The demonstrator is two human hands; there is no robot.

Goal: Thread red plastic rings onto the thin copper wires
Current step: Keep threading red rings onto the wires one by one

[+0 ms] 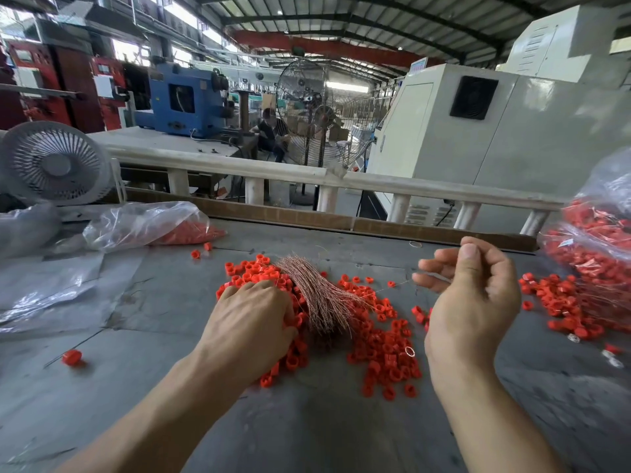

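Observation:
A loose heap of red plastic rings (386,356) covers the middle of the grey table. A bundle of thin copper wires (317,295) lies on the heap, fanned out toward the far side. My left hand (252,322) lies palm down on the rings just left of the bundle, its fingertips curled into the pile. My right hand (474,295) is raised to the right of the bundle. Its thumb and fingers pinch a single thin wire (403,283) that runs left toward the bundle, with a small red ring (391,284) on it.
A clear bag of red rings (153,223) lies at the back left, another full bag (594,240) at the right with rings and wires spilled before it. A single ring (72,357) sits at the near left. A white fan (54,163) stands beyond the table.

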